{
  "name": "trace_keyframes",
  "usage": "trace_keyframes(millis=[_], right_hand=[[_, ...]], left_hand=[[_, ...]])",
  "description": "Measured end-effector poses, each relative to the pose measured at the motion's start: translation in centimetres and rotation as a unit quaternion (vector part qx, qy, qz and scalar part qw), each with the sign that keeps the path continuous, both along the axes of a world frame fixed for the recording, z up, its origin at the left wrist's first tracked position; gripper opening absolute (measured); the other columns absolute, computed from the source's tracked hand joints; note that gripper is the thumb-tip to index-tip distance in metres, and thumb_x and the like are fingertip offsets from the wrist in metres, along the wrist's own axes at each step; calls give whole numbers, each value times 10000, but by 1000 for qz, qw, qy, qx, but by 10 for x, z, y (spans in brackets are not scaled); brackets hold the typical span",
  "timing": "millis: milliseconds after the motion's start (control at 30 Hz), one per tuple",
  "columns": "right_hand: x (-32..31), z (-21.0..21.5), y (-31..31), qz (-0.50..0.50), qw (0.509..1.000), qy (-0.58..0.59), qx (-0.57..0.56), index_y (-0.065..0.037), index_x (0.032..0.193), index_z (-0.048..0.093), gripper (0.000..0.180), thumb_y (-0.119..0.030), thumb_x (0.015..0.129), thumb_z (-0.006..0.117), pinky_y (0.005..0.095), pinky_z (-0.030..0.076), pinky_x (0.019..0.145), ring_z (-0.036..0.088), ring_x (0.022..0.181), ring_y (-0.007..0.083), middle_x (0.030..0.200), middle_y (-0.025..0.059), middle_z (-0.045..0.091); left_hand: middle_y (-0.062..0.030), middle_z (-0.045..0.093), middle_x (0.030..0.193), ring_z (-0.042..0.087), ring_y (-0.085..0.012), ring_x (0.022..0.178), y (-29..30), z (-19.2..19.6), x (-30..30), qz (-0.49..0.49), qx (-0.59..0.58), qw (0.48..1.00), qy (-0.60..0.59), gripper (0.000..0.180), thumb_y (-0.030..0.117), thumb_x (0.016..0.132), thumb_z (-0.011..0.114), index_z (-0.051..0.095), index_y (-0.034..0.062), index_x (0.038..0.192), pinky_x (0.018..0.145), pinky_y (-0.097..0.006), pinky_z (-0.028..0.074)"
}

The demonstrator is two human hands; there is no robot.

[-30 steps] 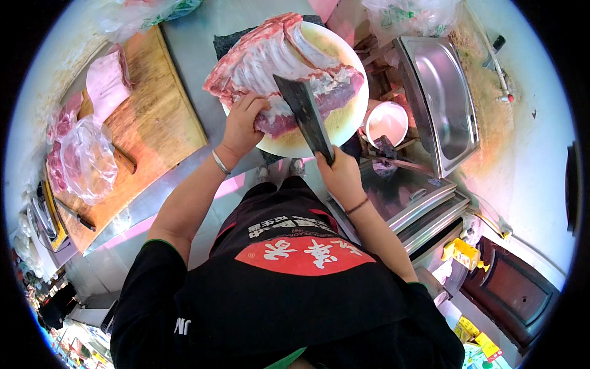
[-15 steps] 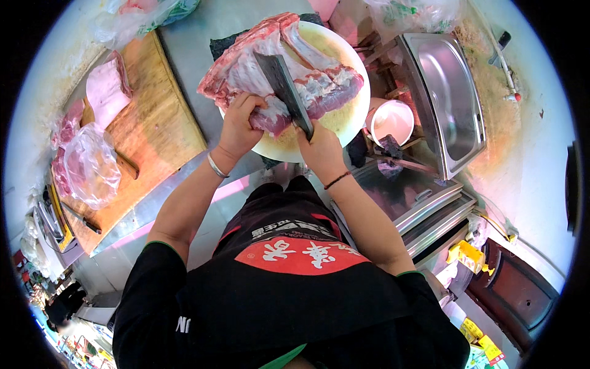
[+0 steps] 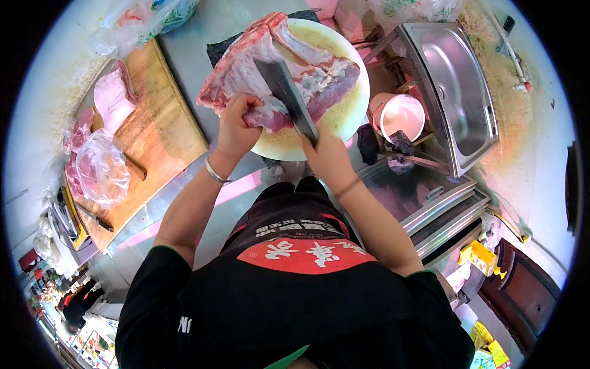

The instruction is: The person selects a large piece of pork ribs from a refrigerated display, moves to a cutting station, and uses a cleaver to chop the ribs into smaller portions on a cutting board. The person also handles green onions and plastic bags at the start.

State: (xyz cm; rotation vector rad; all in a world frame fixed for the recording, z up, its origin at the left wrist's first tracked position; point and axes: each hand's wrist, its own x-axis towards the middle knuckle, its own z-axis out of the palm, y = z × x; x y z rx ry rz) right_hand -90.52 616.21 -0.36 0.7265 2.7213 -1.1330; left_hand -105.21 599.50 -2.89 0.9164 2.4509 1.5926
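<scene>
Left hand point(image 3: 236, 126) gripped the slab of ribs point(image 3: 276, 80) at its near edge, steadying it on the round chopping block point(image 3: 344, 117). Right hand point(image 3: 326, 157) was clenched on the cleaver point(image 3: 286, 92), blade laid across the meat at the block's near rim.

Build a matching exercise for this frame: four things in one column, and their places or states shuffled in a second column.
Things:
1. dark broad-bladed cleaver
2. raw pink slab of ribs
3. shiny steel sink basin
4. clear plastic bag of meat

Places or states:
A. on the rectangular wooden board
B. gripped by the right hand
C. lying on the round pale chopping block, held by the left hand
D. right of the block

Pairs: 1-B, 2-C, 3-D, 4-A
</scene>
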Motion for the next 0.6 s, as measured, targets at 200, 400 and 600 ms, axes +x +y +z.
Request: trace_keyframes(millis=[200,400,600], right_hand=[[50,-25,0,-10,998,-50,-33,25,965,622,328,-297,901,627,523,485,648,633,737,464,724,275,630],[-8,-24,6,-6,998,12,-55,0,970,615,324,-316,897,609,537,500,702,629,777,463,792,266,652],[49,-25,6,-9,998,-2,-60,17,947,611,304,-278,880,634,529,501,698,633,780,459,796,265,651]], left_hand=[[-130,599,870,597,-323,852,-3,5,18,-13,-34,999,-1,277,-23,618,638,583,17,886,763,-353,477],[-117,610,859,602,-288,839,9,11,-2,14,-26,1000,-2,278,-41,614,659,592,8,880,766,-334,472],[-82,607,849,598,-204,830,7,14,21,14,-28,998,-51,273,-43,625,678,588,10,878,753,-292,468]])
